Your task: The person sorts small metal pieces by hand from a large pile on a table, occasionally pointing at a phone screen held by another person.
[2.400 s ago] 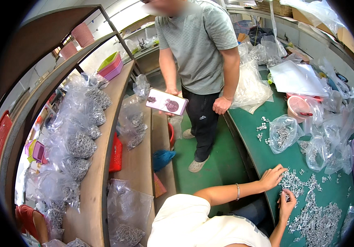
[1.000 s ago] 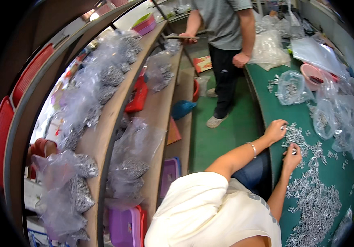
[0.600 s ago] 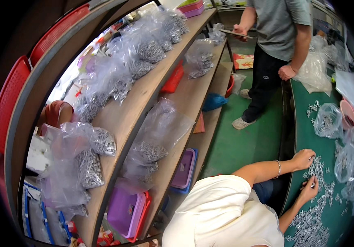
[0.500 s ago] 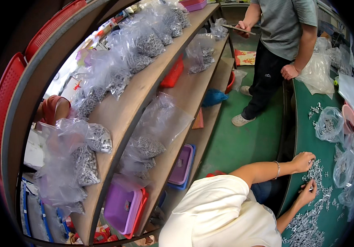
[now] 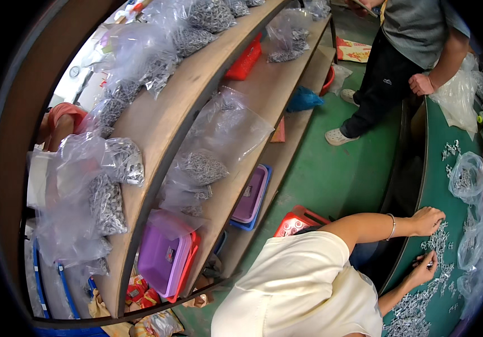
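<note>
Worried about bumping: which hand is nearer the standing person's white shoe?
Left. The left hand rests near the table edge, across the green floor from the white shoe; the right hand lies farther along the table.

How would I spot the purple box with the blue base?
Start at the curved wooden shelves stacked with clear bags of metal parts. Low down, two purple boxes lean on edge: the blue-based box stands farther along, the red-based box nearer.
</note>
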### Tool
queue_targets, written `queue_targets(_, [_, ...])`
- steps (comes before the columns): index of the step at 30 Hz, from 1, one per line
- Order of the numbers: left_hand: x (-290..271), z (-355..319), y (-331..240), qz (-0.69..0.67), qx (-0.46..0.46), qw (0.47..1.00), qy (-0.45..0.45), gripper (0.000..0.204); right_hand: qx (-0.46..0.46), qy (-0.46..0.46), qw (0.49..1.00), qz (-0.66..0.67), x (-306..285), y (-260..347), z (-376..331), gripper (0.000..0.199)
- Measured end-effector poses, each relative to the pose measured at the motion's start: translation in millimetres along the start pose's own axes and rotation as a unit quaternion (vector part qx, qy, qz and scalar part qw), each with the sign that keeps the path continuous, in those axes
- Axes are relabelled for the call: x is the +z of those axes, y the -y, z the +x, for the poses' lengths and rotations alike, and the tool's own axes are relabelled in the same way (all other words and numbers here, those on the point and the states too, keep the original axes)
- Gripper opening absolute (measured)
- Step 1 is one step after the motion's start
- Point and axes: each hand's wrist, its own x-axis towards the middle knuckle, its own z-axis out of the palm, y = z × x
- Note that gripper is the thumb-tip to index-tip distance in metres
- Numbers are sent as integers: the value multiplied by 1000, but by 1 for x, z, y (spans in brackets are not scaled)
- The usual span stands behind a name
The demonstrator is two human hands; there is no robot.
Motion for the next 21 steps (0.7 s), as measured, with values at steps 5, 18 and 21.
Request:
queue_targets(5, [-5,1,-6,-22,-5,1000,-2,16,-18,-9,999,-32,0,-2,4,24])
queue_targets(18, [7,-3,7,-16,1,1000,11,26,-13,-53,998,-30,-11,-7,7,23])
queue_targets(21, [1,0,5,-7,-18,998,54,26,-16,-55,998,-37,-13,-7,10,22])
